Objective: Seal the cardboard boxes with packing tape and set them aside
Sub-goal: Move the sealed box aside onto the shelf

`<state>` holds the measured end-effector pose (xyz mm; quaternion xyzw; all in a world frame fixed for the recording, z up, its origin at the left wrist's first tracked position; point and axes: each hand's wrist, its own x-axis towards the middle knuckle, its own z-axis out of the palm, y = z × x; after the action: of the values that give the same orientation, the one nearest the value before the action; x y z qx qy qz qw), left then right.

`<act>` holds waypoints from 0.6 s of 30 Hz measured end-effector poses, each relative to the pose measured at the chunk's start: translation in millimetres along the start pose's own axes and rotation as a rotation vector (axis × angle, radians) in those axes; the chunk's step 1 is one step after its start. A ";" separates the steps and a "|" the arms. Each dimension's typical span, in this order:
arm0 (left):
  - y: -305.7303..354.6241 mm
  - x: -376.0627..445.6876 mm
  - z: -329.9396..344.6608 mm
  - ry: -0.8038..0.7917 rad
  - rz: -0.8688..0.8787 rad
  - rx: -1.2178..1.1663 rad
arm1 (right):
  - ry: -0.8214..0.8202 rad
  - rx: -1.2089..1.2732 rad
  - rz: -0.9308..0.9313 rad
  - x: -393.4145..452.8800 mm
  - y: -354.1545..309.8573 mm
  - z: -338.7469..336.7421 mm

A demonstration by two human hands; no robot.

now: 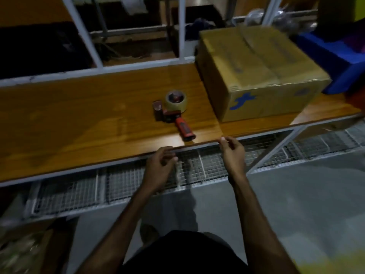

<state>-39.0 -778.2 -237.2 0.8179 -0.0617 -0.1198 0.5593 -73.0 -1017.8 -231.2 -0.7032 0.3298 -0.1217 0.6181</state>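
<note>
Brown cardboard, matte and a little creased, makes the one box [260, 74] on the glossy wooden table [79, 119]; it stands at the right end, its top flaps closed, and a shiny strip seems to run along the seam, though the picture is too blurred to be sure. Near it, but apart, the tape dispenser [173, 109] lies on its side, with a red ribbed handle pointing toward the person and a roll of pale clear tape on top. Both hands hang just before the table's front edge, above a wire mesh shelf [122, 184]. The left hand [160, 167] has its fingers curled loosely inward and the right hand [233, 153] pinches thumb to fingertip; whether a thin piece of tape is between them I cannot tell. Neither hand touches the dispenser or the box. To do the step well, I think the right hand should take the handle firmly, keep the roll facing down, and draw the tape straight along the seam, while the left hand steadies the box.
</note>
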 end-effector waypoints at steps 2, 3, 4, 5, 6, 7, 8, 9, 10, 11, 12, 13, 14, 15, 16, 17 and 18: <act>-28.3 -24.8 -57.7 0.120 -0.036 -0.027 | -0.126 -0.030 -0.023 -36.8 -6.1 45.7; -43.7 -39.6 -87.7 0.184 -0.066 -0.025 | -0.180 -0.047 -0.037 -55.0 -9.1 68.7; -60.3 -55.5 -117.5 0.248 -0.102 -0.022 | -0.235 -0.059 -0.051 -73.2 -10.9 92.5; -76.3 -73.9 -146.3 0.311 -0.144 -0.022 | -0.292 -0.076 -0.064 -92.7 -13.5 116.0; -92.8 -93.3 -173.8 0.375 -0.181 -0.035 | -0.352 -0.091 -0.076 -110.7 -14.4 140.2; -107.7 -112.9 -199.7 0.441 -0.214 -0.044 | -0.419 -0.111 -0.087 -128.9 -16.8 164.8; -121.7 -132.4 -224.3 0.509 -0.243 -0.054 | -0.487 -0.128 -0.098 -146.1 -18.5 190.0; -133.9 -150.9 -247.0 0.575 -0.278 -0.062 | -0.553 -0.147 -0.118 -163.0 -21.6 214.6; -144.1 -168.5 -268.5 0.634 -0.306 -0.076 | -0.611 -0.162 -0.150 -178.9 -24.3 239.5; -149.9 -185.0 -288.8 0.688 -0.323 -0.091 | -0.663 -0.178 -0.188 -194.8 -28.5 263.9; -153.6 -199.8 -308.0 0.740 -0.325 -0.116 | -0.715 -0.188 -0.224 -210.4 -34.3 288.0; -155.1 -213.1 -326.7 0.798 -0.325 -0.149 | -0.767 -0.197 -0.249 -224.8 -40.7 312.5; -154.6 -223.8 -344.7 0.852 -0.320 -0.182 | -0.817 -0.195 -0.271 -238.5 -48.1 336.5; -153.8 -232.2 -361.4 0.904 -0.313 -0.208 | -0.862 -0.185 -0.295 -250.9 -56.7 359.0; -153.0 -238.7 -377.0 0.950 -0.299 -0.223 | -0.898 -0.173 -0.320 -260.5 -63.8 380.6; -151.7 -243.1 -391.9 0.990 -0.287 -0.233 | -0.936 -0.161 -0.345 -269.5 -72.0 401.6; -151.0 -245.3 -406.7 1.026 -0.273 -0.234 | -0.979 -0.149 -0.360 -276.2 -79.2 422.1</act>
<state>-172.6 -299.1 -205.9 0.7042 0.3397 0.2171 0.5845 -11.9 -513.7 -177.8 -0.7654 -0.1156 0.1406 0.6173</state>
